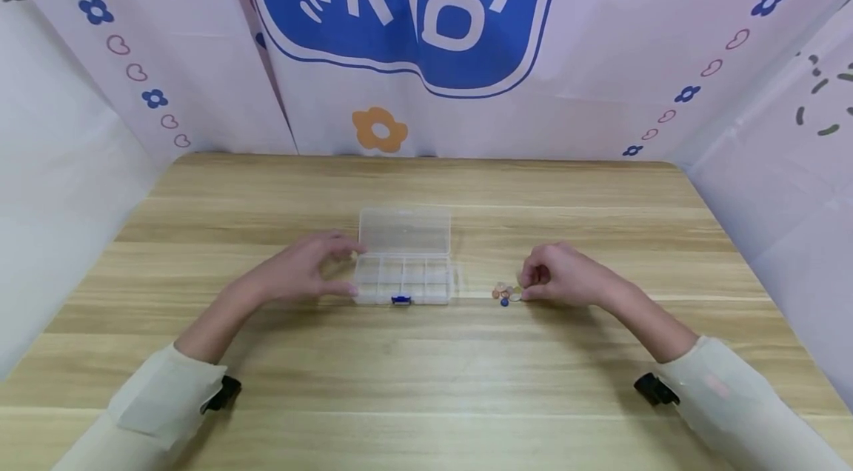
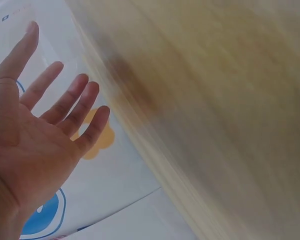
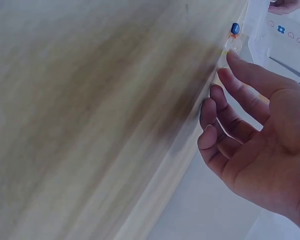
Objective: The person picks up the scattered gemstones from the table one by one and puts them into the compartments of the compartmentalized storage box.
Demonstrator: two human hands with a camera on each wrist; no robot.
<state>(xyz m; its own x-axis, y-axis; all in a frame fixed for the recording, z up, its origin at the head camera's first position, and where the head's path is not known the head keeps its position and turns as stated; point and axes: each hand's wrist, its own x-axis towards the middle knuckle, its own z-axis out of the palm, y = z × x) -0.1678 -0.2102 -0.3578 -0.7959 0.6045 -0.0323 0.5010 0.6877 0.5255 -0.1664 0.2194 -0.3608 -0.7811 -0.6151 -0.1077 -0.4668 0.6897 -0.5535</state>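
A clear plastic compartment box (image 1: 403, 280) lies on the table with its lid (image 1: 405, 232) folded back and a blue latch (image 1: 400, 300) at its front. At the box's left side is my left hand (image 1: 313, 267), thumb and fingers spread apart, fingertips right at the edge, nothing between them. To the right of the box is a small cluster of coloured beads (image 1: 505, 293), one of them a dark blue bead (image 3: 235, 28). My right hand (image 1: 563, 275) reaches to these beads with bent fingers; its thumb and index tips are slightly apart, and no bead shows between them.
The wood-grain table (image 1: 426, 382) runs back to a white printed cloth (image 1: 586, 71) hung behind it. White sheets also hang at the left and right. A black strap piece (image 1: 222, 393) sits at the left sleeve cuff, another black piece (image 1: 656, 388) at the right.
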